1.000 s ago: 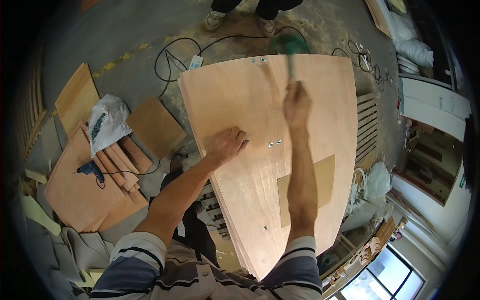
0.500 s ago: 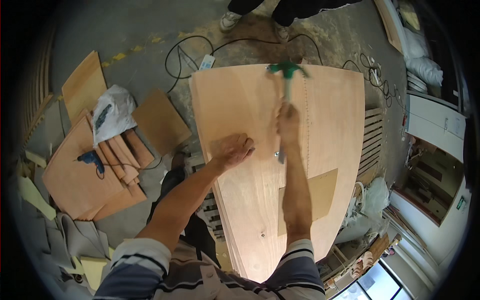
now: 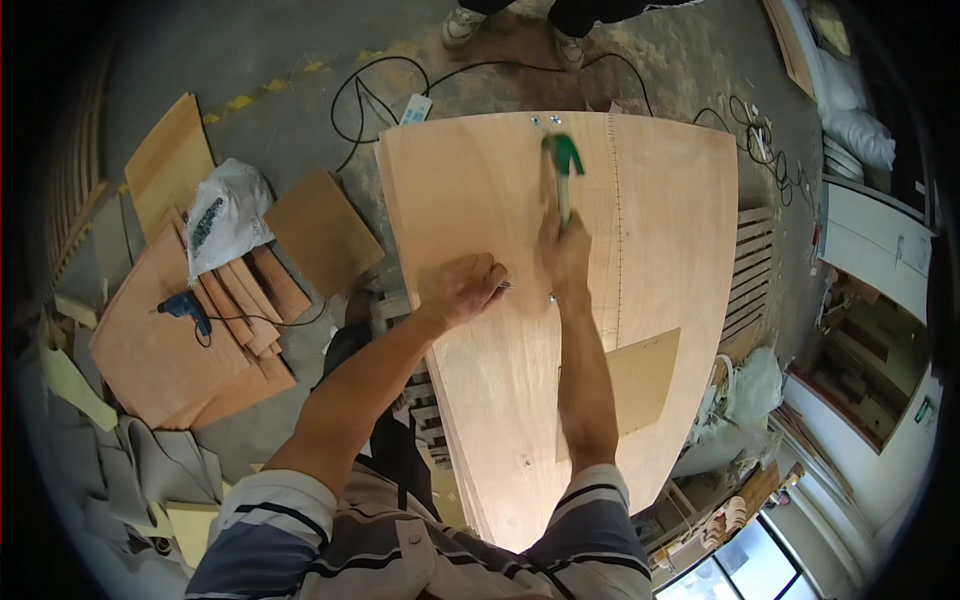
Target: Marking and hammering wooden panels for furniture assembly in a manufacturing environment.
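Observation:
My right hand (image 3: pixel 566 262) is wrapped round the pale handle of a claw hammer (image 3: pixel 565 155) with a green head, held over the large plywood sheet (image 3: pixel 470 190). Slightly to its left, my left hand (image 3: pixel 460 288) is closed over the wood, with a small metal piece (image 3: pixel 506 285) showing at its fingertips. Two small round metal fittings (image 3: pixel 545 120) sit in the sheet near its far edge. Another metal fitting (image 3: pixel 553 298) shows beside my right wrist. A dark stitched-looking line (image 3: pixel 616 210) runs down the sheet right of the hammer.
A thin brown board (image 3: pixel 645 380) lies on the plywood by my right forearm. On the left are stacked panels (image 3: pixel 165 350), a blue power drill (image 3: pixel 186 308) and a white sack (image 3: pixel 228 220). Black cable (image 3: pixel 480 68) crosses the floor near another person's shoes (image 3: pixel 462 27).
The hammer head has shifted toward me and turned, uncovering the far metal fittings. My left hand stays near the same spot, and the metal piece at its fingertips shows more plainly.

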`<control>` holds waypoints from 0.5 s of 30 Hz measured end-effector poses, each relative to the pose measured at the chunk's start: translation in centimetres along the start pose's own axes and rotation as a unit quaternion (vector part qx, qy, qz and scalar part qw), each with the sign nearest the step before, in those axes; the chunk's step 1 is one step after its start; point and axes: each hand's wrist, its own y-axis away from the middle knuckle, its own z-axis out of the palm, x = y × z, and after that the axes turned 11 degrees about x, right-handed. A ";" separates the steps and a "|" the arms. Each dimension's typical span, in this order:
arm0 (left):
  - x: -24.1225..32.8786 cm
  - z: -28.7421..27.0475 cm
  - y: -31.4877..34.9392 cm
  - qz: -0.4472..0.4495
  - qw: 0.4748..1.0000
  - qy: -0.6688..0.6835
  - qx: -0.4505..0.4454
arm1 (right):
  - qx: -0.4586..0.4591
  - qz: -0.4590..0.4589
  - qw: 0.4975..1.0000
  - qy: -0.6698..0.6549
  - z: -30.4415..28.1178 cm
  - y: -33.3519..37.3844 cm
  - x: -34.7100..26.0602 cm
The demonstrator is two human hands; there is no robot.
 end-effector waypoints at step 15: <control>2.1 0.6 -2.2 0.054 0.995 -0.074 -0.026 | 0.146 0.190 0.971 -0.005 -8.6 37.7 13.7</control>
